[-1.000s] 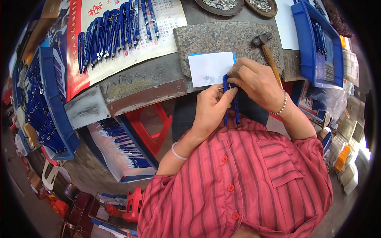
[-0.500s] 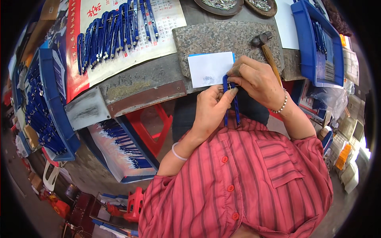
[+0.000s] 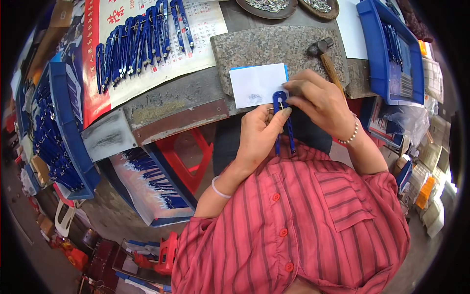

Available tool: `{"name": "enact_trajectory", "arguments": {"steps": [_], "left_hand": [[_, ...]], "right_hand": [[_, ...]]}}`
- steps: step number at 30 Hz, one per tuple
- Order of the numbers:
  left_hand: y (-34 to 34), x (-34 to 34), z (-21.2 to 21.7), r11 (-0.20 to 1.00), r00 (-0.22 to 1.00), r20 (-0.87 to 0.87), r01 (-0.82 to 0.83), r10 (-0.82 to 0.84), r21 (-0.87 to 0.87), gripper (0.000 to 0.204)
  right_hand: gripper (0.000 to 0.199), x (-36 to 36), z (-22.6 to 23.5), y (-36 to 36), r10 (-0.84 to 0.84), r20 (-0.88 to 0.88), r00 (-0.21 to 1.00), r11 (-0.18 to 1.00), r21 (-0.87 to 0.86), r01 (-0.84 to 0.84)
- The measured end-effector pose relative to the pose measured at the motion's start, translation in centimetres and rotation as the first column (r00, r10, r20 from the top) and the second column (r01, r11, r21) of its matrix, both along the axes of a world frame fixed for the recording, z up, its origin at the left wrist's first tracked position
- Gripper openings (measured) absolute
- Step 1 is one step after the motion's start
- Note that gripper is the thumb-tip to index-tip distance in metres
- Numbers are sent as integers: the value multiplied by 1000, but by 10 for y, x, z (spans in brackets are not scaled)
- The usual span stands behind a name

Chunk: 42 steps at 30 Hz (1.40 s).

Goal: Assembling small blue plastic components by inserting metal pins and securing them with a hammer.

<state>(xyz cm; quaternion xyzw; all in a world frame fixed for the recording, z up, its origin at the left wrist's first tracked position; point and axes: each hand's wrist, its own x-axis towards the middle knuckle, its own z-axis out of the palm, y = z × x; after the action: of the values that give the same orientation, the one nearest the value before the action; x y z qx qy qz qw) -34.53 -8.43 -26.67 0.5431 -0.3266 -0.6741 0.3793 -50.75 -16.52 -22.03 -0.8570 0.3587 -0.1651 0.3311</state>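
Observation:
My left hand [image 3: 260, 130] pinches a blue, U-shaped metal piece [image 3: 279, 96] with two long legs. Its rounded end points away from me, and the legs hang down toward my shirt. A thin metal pin [image 3: 270, 108] crosses it near my left thumb. Close against the right side of the bend, my right hand [image 3: 318, 100] has its fingers curled; whether a small part sits between the fingertips cannot be made out. Just beyond my hands, a white paper pad [image 3: 257, 83] with a dark smudge lies on a speckled stone slab [image 3: 274, 44].
A hammer [image 3: 323, 48] rests on the slab. Similar blue pieces lie on a printed sheet [image 3: 205, 49] and fill a blue bin [image 3: 81, 147] at left. Another blue bin [image 3: 377, 73] stands at right. Two dishes of small metal parts, one a round dish [image 3: 274, 13], sit far back.
My right hand has let go of the blue piece's bend and shifted slightly right, uncovering the rounded end. My left hand keeps its pinch in nearly the same place.

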Motion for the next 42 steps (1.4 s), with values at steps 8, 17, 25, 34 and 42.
{"name": "enact_trajectory", "arguments": {"steps": [8,17,25,34,42], "left_hand": [[0,1,-1,1000,1000,19,24,-24,18,25],[2,-3,-3,998,999,-8,-38,37,-52,29],[2,1,-2,999,999,26,22,-21,-29,23],[2,1,-1,1000,1000,24,14,-14,10,23],[2,-4,0,997,995,-54,-77,79,28,25]], "right_hand": [[29,-38,20,23,-350,-13,937,937,-18,349],[19,4,-2,15,-158,-38,987,986,-51,156],[9,12,-10,11,-89,-79,993,991,-106,81],[9,-12,8,30,-174,73,982,985,-2,175],[13,-15,7,61,-159,29,987,738,667,100]]}}
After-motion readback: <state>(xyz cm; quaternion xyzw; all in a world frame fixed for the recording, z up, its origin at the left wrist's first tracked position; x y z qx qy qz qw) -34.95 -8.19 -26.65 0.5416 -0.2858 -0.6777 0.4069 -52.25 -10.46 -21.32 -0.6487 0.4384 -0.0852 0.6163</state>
